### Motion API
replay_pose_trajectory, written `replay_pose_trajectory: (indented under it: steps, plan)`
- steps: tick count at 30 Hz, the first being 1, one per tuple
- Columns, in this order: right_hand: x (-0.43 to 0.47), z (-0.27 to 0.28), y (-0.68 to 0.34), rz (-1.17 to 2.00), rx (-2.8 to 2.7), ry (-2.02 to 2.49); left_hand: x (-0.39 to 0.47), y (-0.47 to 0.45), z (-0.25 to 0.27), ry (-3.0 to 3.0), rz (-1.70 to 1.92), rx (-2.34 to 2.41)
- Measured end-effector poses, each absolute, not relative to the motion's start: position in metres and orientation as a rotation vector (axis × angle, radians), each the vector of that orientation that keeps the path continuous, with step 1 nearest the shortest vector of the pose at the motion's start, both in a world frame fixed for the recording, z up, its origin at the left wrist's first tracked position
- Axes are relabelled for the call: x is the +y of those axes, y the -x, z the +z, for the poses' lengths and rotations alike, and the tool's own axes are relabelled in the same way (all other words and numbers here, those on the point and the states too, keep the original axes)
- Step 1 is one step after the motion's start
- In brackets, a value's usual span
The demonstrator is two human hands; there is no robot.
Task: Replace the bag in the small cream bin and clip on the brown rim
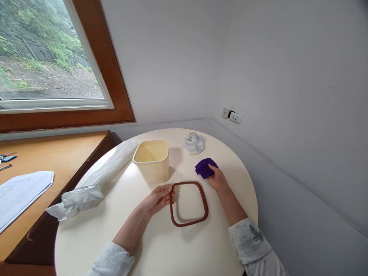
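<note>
My left hand (160, 200) pinches the left side of a brown, rounded-square frame (205, 205), which looks like a bin's rim ring. The ring is held just over the table, and its shadow falls below. In my right hand (217, 179) is a folded purple cloth (204, 168), gripped at its right edge with the thumb on top. A cream ribbed bin (153, 168) stands upright beyond my left hand, its square mouth facing up. Behind the cloth lies a crumpled clear plastic bag (194, 143).
A long, bunched translucent plastic bag (97, 184) lies along the left of the round white table (161, 245). Left of it is a wooden desk (71, 153) with paper sheets (23, 193) and blue-handled tools (8, 159). Walls with a socket (235, 117) stand behind.
</note>
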State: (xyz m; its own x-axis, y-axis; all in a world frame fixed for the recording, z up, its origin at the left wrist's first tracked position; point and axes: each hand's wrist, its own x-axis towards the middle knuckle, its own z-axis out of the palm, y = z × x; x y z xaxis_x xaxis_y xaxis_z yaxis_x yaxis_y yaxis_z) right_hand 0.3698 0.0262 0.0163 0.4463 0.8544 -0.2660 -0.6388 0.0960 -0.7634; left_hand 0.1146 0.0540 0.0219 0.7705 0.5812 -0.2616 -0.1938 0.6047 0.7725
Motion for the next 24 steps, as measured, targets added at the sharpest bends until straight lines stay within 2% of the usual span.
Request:
replay_pose_trajectory:
  steps: [14, 20, 24]
  plan:
    - [0.025, -0.005, -0.421, 0.763, -0.417, 1.443, 0.055, -0.116, 0.023, -0.793, 0.497, 0.624]
    - [0.024, -0.009, -0.424, 0.155, -0.860, 1.923, 0.056, -0.115, 0.022, -0.791, 0.493, 0.615]
    - [0.023, -0.007, -0.421, -0.116, -0.820, 2.065, 0.055, -0.115, 0.022, -0.800, 0.491, 0.612]
